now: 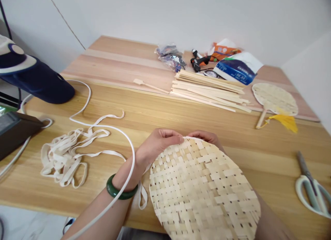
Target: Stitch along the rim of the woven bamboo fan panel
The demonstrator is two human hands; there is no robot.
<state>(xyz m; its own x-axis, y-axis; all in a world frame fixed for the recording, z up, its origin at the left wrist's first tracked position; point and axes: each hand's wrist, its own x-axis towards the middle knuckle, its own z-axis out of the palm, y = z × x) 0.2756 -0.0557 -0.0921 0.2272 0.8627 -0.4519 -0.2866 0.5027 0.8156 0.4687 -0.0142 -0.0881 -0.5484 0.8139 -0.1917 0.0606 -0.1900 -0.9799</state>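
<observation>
A rounded woven bamboo panel (204, 188) is held up in front of me, tilted above the table's near edge. My left hand (161, 143) pinches its top rim between thumb and fingers, where a strip of white edging shows. On the rim's far side, my right hand (205, 136) grips the panel close to the left; most of that hand is hidden behind the weave. Cream cotton tape (63, 155) lies in a loose heap on the left. One length of it runs under my left wrist, and a loop hangs beside the panel.
A white cord crosses over my left forearm. Scissors (310, 188) lie at the right. Farther back are bamboo strips (207, 91), a finished-looking fan (275, 98) with a yellow tassel, a glue gun (199, 63) and a blue tissue pack (235, 69). A dark blue appliance (38, 78) stands left.
</observation>
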